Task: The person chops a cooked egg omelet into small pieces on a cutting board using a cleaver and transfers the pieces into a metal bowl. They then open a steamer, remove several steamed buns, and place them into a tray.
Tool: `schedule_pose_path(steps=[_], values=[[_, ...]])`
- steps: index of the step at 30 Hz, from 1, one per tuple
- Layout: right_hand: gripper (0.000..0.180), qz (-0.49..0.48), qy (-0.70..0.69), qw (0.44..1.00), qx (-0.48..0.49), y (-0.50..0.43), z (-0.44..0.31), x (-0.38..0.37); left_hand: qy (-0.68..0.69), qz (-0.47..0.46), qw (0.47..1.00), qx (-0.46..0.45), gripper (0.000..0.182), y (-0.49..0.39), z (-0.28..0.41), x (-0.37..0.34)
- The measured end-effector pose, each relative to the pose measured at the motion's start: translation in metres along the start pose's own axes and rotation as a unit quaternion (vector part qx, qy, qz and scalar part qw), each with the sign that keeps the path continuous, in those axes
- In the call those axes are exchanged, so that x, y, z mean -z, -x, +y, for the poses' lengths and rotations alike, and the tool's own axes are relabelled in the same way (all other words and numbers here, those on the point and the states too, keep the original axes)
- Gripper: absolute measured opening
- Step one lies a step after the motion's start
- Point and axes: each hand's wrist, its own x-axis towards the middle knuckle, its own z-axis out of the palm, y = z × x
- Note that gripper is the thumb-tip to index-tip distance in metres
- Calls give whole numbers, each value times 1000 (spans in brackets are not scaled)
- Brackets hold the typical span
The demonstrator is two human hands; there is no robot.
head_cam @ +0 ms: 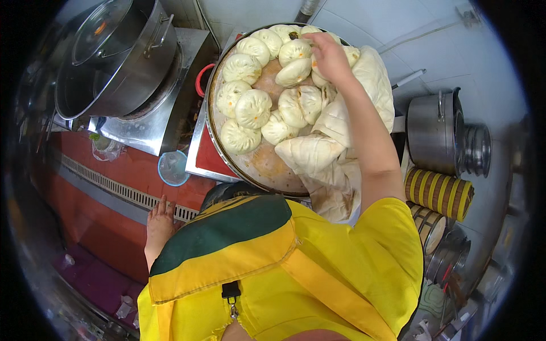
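A large round steamer tray (212, 123) holds several pleated steamed buns (253, 108), some with bits of orange filling on top. My right hand (327, 54) reaches over the far side of the tray with bent fingers among the buns. Its palm side is hidden, so I cannot tell whether it grips one. One bun (293, 72) leans tilted beside the hand. A cream cloth (330, 149) lies bunched over the tray's right side, under my right forearm. My left hand (161, 221) hangs low by my left side, fingers apart, holding nothing.
At left, a big steel pot (128, 81) with a glass lid (100, 30) sits on a steel stove (140, 134). A blue-rimmed container (174, 168) stands beside the tray. On the right are a lidded pot (433, 130) and a brown-and-yellow banded cylinder (439, 194). A drain grate (115, 183) crosses the red floor.
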Motion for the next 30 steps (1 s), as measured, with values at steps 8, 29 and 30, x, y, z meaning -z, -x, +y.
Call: schedule_pose_path(steps=[8, 29, 30], values=[[86, -105, -75, 990, -60, 23, 44, 47, -4, -20, 1000, -15, 73, -7, 6, -6], [63, -96, -32, 978, -185, -37, 15, 47, -15, -33, 999, -4, 67, 10, 17, -17], [65, -113, 32, 977, -177, -31, 15, 44, -3, -27, 1000, -4, 67, 10, 17, -17]])
